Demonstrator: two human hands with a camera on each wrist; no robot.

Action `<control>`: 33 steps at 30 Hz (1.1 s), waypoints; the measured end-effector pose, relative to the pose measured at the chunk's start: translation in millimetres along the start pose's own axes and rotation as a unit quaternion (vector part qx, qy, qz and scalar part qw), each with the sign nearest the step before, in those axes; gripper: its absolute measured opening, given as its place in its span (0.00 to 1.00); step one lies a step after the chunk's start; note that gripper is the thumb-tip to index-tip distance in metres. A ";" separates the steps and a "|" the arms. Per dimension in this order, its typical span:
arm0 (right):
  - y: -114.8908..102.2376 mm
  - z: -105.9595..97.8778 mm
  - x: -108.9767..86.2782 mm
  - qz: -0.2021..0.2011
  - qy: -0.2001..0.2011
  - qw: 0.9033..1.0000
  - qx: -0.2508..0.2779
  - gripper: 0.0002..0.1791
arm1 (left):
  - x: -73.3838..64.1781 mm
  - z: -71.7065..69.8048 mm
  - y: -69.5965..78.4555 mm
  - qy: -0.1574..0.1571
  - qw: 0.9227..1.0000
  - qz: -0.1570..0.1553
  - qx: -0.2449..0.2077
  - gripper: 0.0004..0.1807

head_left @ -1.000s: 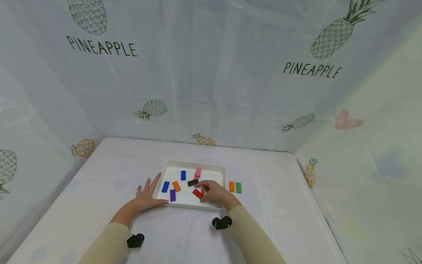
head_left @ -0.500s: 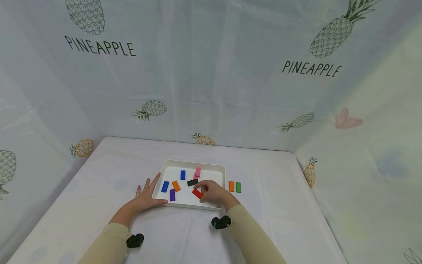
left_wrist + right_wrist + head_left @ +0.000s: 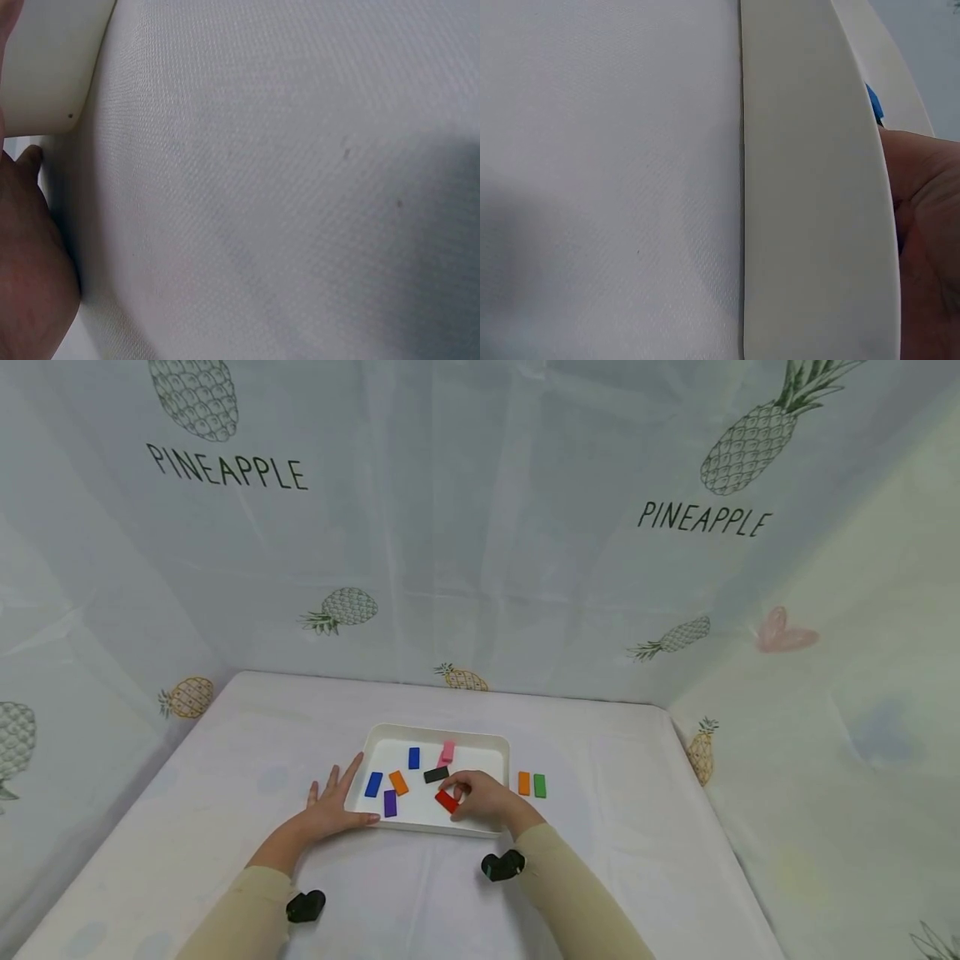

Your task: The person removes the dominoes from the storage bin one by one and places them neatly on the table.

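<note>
In the head view, a shallow white tray (image 3: 427, 831) holds small rectangular blocks lying scattered. My right hand (image 3: 487, 797) reaches over the tray's right part, finger and thumb pinching a red block (image 3: 447, 801) at its ends. Just behind that hand lies a black block (image 3: 436, 774). My left hand (image 3: 327, 811) is spread at the tray's left front corner, thumb along the front rim and fingers by the left side. The left wrist view shows only part of this hand beside the tray corner (image 3: 52, 67). In the right wrist view, the tray wall (image 3: 817, 187) hides most of the right hand.
Two blue blocks (image 3: 414, 758), an orange block (image 3: 398, 783), a purple block (image 3: 390, 803) and overlapping pink pieces (image 3: 447, 752) also lie in the tray. Right of it, another orange block (image 3: 523, 783) and a green block (image 3: 540, 786) stand side by side on the white-covered table (image 3: 600, 843).
</note>
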State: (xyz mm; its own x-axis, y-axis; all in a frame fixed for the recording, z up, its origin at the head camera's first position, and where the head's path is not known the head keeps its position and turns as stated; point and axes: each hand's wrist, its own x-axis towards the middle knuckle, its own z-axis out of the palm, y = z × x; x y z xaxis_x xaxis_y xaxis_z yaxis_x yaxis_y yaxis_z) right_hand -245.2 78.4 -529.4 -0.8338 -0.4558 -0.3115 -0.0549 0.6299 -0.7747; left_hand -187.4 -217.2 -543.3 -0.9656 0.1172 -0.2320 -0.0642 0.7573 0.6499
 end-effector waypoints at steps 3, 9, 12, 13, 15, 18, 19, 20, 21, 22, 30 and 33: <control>0.5 -1.2 -0.6 -0.003 -0.002 1.000 0.002 0.22 | 0.2 0.4 0.9 0.001 1.000 -0.001 0.006 0.68; -0.4 -4.6 -0.3 -0.014 -0.006 1.000 -0.005 0.22 | -0.2 -0.4 2.3 0.000 1.000 0.004 0.003 0.68; -2.3 -7.3 -2.7 -0.012 -0.009 1.000 -0.006 0.22 | -0.9 -0.6 2.5 -0.004 1.000 0.003 0.001 0.68; -3.1 -8.3 -3.7 -0.012 -0.010 1.000 -0.005 0.22 | -1.2 -0.7 2.6 -0.006 1.000 0.002 0.001 0.68; -4.7 -9.6 -6.3 -0.012 -0.012 1.000 -0.007 0.22 | -1.3 -0.7 2.3 -0.007 1.000 0.002 0.002 0.68; -6.8 -10.3 -10.6 -0.017 -0.018 1.000 -0.011 0.22 | -0.7 -0.3 2.0 -0.007 1.000 0.002 0.001 0.68; -7.4 -10.1 -11.8 -0.019 -0.019 1.000 -0.014 0.22 | -0.2 -0.1 1.2 -0.006 1.000 0.002 0.002 0.68; -8.0 -9.8 -13.0 -0.021 -0.020 0.999 -0.018 0.22 | 0.3 0.2 0.5 -0.006 1.000 0.002 0.000 0.68; -8.3 -9.4 -14.2 -0.022 -0.020 0.999 -0.022 0.23 | 0.7 0.5 -0.1 -0.005 1.000 0.003 -0.001 0.69; -9.0 -9.5 -15.8 -0.024 -0.020 0.999 -0.024 0.23 | 0.8 0.5 0.2 -0.005 1.000 0.003 -0.002 0.69; -11.1 -22.1 -27.8 -0.047 -0.013 0.998 -0.039 0.24 | 0.9 -0.4 0.9 -0.004 1.000 0.010 0.000 0.68; -11.9 -32.0 -34.2 -0.065 -0.010 0.997 -0.037 0.25 | 0.7 -0.4 1.1 -0.004 1.000 0.013 -0.001 0.68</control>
State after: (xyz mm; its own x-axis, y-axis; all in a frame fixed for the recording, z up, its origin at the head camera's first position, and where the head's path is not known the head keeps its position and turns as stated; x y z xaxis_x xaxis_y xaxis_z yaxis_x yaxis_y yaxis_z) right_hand -233.6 106.7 -491.9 -0.8056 -0.5492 -0.2221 -0.2030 0.6081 -0.7674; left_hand -188.3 -216.5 -542.5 -0.9649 0.1416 -0.2210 -0.0402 0.7522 0.6577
